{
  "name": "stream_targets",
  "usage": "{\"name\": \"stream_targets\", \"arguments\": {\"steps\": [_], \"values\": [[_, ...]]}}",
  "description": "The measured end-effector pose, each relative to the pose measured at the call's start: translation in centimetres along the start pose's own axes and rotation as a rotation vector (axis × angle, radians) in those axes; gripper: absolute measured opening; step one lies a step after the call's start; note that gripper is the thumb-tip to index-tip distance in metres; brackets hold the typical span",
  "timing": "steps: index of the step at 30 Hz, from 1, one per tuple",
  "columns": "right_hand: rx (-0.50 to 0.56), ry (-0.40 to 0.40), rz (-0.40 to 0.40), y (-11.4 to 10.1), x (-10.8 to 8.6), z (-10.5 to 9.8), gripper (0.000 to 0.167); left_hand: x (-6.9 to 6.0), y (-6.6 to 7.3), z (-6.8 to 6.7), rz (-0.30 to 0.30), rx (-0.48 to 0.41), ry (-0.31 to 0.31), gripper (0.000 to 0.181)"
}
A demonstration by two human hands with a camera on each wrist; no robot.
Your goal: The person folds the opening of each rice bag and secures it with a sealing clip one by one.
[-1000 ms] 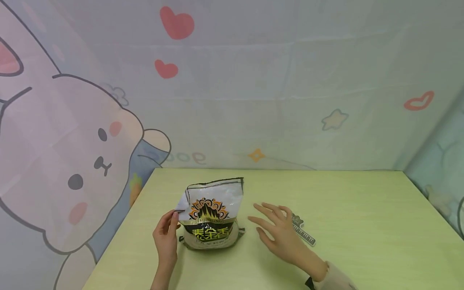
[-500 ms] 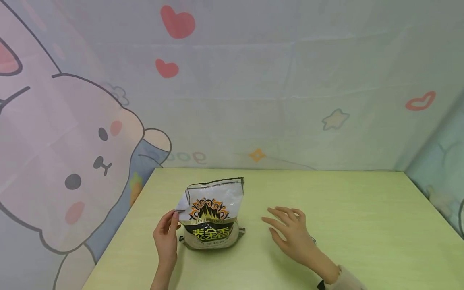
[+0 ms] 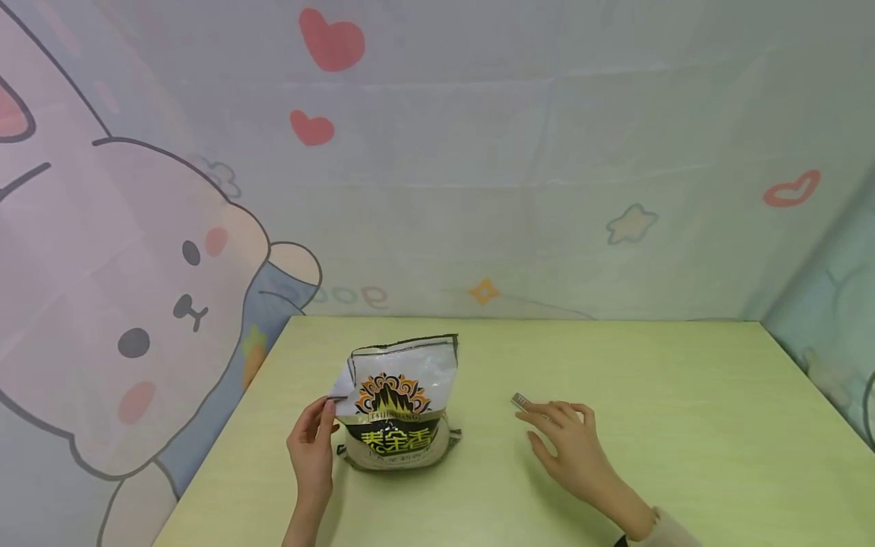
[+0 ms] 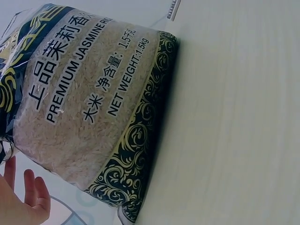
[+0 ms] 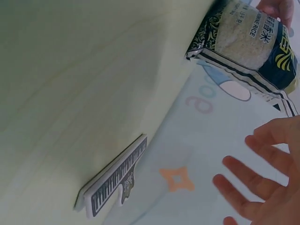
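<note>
A clear-fronted bag of jasmine rice (image 3: 399, 403) stands upright on the table, its white top raised. My left hand (image 3: 313, 456) pinches the bag's upper left edge between thumb and finger; in the left wrist view the rice bag (image 4: 89, 98) fills much of the picture beside that hand (image 4: 26, 201). To the right of the bag, my right hand (image 3: 581, 460) hovers with spread, slightly bent fingers and holds nothing. A small clip with a piano-key pattern (image 3: 520, 399) lies partly hidden behind its fingertips; the right wrist view shows the clip (image 5: 117, 173) whole, apart from the hand (image 5: 269, 178).
The pale green table (image 3: 683, 410) extends to the right of the hands. Behind it hangs a cloth backdrop (image 3: 444, 228) printed with a rabbit, hearts and stars.
My right hand has moved to the right, away from the bag and across the clip, whose left end now shows beyond the fingertips. My left hand stays on the bag's edge.
</note>
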State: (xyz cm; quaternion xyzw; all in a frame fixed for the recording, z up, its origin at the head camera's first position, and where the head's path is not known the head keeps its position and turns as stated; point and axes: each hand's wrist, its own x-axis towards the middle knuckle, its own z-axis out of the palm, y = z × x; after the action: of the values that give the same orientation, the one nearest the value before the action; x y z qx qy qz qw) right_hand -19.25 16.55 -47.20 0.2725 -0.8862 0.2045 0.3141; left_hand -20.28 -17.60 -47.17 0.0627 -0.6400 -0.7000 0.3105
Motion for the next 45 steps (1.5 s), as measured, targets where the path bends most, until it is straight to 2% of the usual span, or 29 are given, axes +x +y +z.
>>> {"name": "stream_targets", "arguments": {"steps": [6,11,19,25,36,45], "values": [[-0.045,-0.016,0.122,0.4,-0.4,0.0,0.033,-0.1,0.0,0.0,0.014,-0.02,-0.002,0.014],[-0.102,-0.029,0.147,1.1,-0.6,0.1,0.033,-0.1,0.0,0.0,0.028,-0.037,-0.009,0.013],[-0.208,-0.048,0.128,2.9,-0.7,0.5,0.033,-0.1,-0.1,0.0,0.031,-0.044,-0.004,0.011],[-0.274,-0.137,0.111,4.1,-0.5,0.6,0.032,-0.1,-0.1,0.0,0.033,-0.043,-0.007,0.012],[-0.415,-0.228,-0.016,5.8,-0.2,1.3,0.035,-0.1,-0.1,0.0,0.014,-0.021,0.001,0.013],[-0.438,-0.277,0.01,6.1,-0.2,1.6,0.04,-0.1,-0.2,0.0,0.009,-0.01,0.004,0.013]]}}
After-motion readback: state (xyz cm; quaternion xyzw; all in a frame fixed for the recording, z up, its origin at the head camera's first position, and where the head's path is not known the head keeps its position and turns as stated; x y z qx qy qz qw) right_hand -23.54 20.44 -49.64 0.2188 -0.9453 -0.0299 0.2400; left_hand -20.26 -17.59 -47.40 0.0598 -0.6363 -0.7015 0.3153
